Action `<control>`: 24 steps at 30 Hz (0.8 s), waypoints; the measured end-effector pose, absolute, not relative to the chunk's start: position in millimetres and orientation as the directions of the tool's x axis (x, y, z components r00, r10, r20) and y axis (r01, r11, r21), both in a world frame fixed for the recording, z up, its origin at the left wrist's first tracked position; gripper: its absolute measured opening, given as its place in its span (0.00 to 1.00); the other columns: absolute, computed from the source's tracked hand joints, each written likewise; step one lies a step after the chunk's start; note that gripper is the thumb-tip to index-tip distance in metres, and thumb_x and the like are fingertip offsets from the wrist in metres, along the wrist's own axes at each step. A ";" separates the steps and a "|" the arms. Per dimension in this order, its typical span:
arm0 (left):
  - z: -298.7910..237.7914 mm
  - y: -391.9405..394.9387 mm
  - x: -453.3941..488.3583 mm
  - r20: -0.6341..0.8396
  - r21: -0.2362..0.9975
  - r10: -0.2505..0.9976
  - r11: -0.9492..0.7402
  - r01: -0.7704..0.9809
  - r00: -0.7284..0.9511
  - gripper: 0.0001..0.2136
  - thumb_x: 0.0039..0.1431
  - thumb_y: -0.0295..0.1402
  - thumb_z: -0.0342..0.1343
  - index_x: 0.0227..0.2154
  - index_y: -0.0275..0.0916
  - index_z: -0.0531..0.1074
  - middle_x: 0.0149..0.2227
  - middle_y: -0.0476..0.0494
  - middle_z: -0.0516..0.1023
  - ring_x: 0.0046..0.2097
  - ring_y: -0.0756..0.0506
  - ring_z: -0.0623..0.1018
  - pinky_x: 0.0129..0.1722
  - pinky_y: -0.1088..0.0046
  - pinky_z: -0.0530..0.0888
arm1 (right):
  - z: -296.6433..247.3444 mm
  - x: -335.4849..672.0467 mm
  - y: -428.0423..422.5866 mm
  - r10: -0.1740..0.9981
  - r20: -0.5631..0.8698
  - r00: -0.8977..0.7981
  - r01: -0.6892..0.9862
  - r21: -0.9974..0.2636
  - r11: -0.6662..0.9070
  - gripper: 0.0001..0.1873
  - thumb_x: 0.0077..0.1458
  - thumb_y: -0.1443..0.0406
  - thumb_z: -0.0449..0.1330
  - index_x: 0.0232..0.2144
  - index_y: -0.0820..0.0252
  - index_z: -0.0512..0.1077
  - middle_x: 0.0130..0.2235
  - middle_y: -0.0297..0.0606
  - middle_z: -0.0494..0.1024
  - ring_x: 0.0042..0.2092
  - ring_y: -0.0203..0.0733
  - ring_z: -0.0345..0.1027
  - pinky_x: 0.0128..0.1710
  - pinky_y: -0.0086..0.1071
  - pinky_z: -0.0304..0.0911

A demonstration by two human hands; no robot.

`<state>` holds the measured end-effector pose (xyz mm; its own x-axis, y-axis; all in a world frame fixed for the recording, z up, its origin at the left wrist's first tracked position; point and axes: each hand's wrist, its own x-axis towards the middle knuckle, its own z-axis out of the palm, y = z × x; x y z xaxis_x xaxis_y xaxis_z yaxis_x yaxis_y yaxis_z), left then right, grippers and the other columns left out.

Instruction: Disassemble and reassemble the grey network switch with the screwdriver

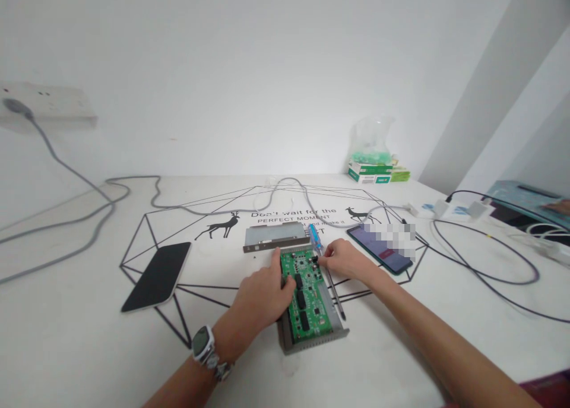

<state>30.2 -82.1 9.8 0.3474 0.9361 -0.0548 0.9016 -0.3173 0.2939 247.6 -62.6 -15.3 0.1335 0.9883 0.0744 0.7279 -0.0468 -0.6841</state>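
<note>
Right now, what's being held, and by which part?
The left hand holds the green board by its left edge. I can't tell for the right hand.

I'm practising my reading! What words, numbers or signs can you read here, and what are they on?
"Don't wait for the": on the tabletop.
"PERFECT MOMENT": on the tabletop, next line.
"and make it": on the tabletop; that line's start is unclear.
Below that, on the tabletop: partly hidden, unclear.
Too small or blurred: marks on the circuit board, boxes and power strip.
Phone screen: blurred out.

A white table (pixel 102 351) carries a metal casing (pixel 317 340), metal plate (pixel 275 236), phone (pixel 378 252), black slab (pixel 158 277), boxes (pixel 369 173) and grey cable (pixel 289 179).
</note>
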 end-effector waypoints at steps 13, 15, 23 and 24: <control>33.0 -60.2 27.4 0.304 0.664 0.823 -0.544 0.513 0.479 0.12 0.64 0.39 0.50 0.38 0.39 0.75 0.36 0.42 0.79 0.37 0.44 0.77 0.38 0.69 0.71 | 27.4 226.6 -51.9 0.944 0.319 0.084 0.090 -0.946 0.312 0.14 0.57 0.56 0.57 0.34 0.52 0.54 0.19 0.20 0.66 0.17 0.30 0.53 0.17 0.22 0.51; 42.6 -53.7 30.0 0.289 0.697 0.787 -0.564 0.444 0.546 0.11 0.62 0.37 0.52 0.40 0.39 0.76 0.43 0.40 0.79 0.42 0.42 0.77 0.40 0.68 0.73 | 37.9 215.4 -44.4 0.902 0.431 0.032 0.130 -0.896 0.424 0.14 0.58 0.54 0.56 0.37 0.52 0.55 0.24 0.22 0.70 0.18 0.29 0.56 0.17 0.22 0.53; 59.8 -17.9 27.3 0.251 0.842 0.728 -0.490 0.228 0.637 0.12 0.62 0.35 0.53 0.44 0.35 0.74 0.42 0.38 0.81 0.43 0.42 0.80 0.47 0.64 0.75 | 60.9 192.7 -23.3 0.820 0.566 -0.084 0.257 -0.783 0.567 0.10 0.61 0.58 0.54 0.40 0.52 0.57 0.32 0.29 0.72 0.22 0.32 0.67 0.21 0.26 0.61; 54.4 -15.1 25.8 0.260 0.863 0.732 -0.469 0.189 0.629 0.12 0.62 0.36 0.53 0.45 0.35 0.74 0.44 0.38 0.81 0.44 0.42 0.80 0.48 0.64 0.75 | 59.7 192.0 -21.7 0.816 0.572 -0.081 0.279 -0.773 0.570 0.09 0.61 0.59 0.54 0.41 0.52 0.57 0.32 0.29 0.73 0.22 0.33 0.68 0.21 0.26 0.61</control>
<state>25.8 -15.1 54.4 0.6295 0.7323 0.2598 0.1889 -0.4686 0.8630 192.0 -21.7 59.7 -0.0809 0.8160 0.5723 0.2787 0.5698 -0.7731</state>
